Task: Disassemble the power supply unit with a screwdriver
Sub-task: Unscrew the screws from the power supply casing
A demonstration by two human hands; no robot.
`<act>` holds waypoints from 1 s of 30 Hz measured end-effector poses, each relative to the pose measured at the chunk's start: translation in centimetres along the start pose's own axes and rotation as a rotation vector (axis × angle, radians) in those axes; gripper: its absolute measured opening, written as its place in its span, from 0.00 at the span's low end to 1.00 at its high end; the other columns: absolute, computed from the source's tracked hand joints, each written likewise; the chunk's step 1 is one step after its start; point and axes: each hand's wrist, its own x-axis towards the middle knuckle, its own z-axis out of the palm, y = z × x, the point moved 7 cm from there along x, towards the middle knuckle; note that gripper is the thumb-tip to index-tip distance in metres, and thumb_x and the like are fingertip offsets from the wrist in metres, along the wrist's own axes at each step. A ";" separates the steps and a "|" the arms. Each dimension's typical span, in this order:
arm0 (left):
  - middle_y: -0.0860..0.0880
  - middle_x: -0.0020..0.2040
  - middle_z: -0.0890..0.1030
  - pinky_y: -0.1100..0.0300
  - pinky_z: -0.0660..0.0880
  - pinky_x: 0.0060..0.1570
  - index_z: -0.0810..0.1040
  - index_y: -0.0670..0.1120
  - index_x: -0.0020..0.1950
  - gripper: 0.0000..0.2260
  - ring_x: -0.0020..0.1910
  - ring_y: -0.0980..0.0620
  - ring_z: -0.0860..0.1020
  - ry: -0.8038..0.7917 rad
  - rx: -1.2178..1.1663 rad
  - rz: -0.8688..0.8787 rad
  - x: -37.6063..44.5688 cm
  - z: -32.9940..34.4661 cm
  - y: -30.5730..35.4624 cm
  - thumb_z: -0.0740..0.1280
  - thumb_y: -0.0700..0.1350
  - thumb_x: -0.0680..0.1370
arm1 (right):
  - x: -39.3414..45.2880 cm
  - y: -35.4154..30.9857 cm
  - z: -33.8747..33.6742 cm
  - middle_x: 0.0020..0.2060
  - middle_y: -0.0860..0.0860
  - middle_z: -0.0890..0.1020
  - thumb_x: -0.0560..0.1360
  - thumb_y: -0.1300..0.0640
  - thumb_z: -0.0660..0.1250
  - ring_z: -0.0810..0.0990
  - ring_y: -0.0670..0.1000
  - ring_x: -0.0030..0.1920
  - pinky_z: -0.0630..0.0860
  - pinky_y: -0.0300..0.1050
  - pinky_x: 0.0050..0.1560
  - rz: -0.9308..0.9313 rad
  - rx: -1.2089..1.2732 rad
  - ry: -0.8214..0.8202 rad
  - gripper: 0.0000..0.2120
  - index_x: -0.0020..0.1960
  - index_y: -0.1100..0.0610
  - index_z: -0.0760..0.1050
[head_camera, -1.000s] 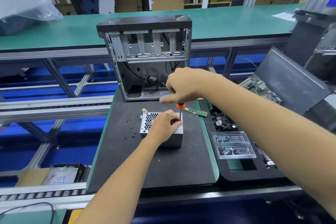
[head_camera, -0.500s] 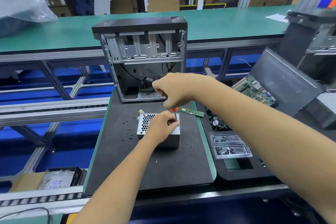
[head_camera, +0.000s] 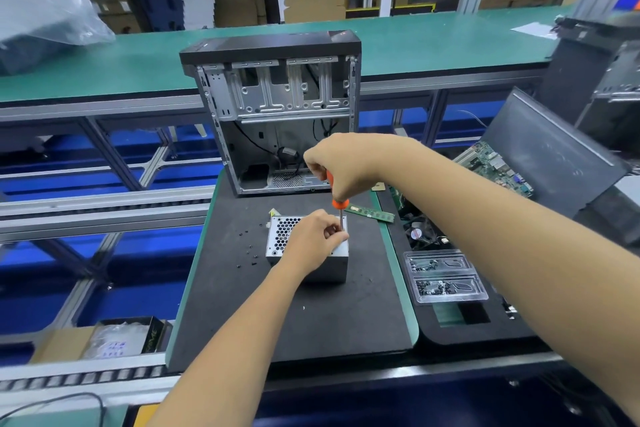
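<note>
Both arms reach out over the black mat (head_camera: 311,315). The right hand (head_camera: 341,166) fists around the orange screwdriver (head_camera: 336,202), held upright, tip down at the PSU (head_camera: 306,250) mid-mat. The left hand (head_camera: 317,237) rests on the PSU, fingertips pinching by the shaft. Two clear trays (head_camera: 446,276) beside the mat hold screws.

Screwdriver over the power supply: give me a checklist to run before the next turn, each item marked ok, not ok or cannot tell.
1. Right hand grips the screwdriver handle: ok.
2. Shaft upright over the power supply right rear corner: ok.
3. Left hand on the unit, fingers at the shaft: ok.
4. Tip seated in a screw: cannot tell, hidden by the fingers.
5. Unit flat on the mat: ok.
6. Loose screws clear of the hands: ok.
</note>
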 end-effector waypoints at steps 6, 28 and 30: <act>0.51 0.38 0.72 0.59 0.71 0.39 0.76 0.51 0.36 0.08 0.35 0.52 0.73 0.003 0.006 -0.007 -0.1 0.2 -0.3 0.71 0.48 0.73 | 0.3 0.4 -0.3 0.35 0.53 0.74 0.80 0.58 0.54 0.73 0.50 0.26 0.65 0.42 0.26 0.139 -0.201 0.031 0.09 0.43 0.58 0.67; 0.52 0.37 0.71 0.61 0.70 0.39 0.79 0.46 0.40 0.07 0.34 0.55 0.72 0.012 -0.005 -0.015 0.1 0.3 -0.6 0.71 0.48 0.73 | 0.0 1.0 -0.4 0.39 0.52 0.76 0.72 0.57 0.67 0.73 0.52 0.35 0.67 0.45 0.31 0.046 0.101 0.049 0.11 0.50 0.57 0.66; 0.52 0.37 0.71 0.61 0.70 0.39 0.79 0.45 0.40 0.07 0.34 0.56 0.71 0.016 -0.008 -0.016 0.1 0.3 -0.7 0.72 0.48 0.73 | -0.2 0.8 -0.5 0.38 0.50 0.76 0.67 0.60 0.70 0.71 0.50 0.37 0.67 0.44 0.31 0.004 0.124 0.042 0.13 0.48 0.56 0.69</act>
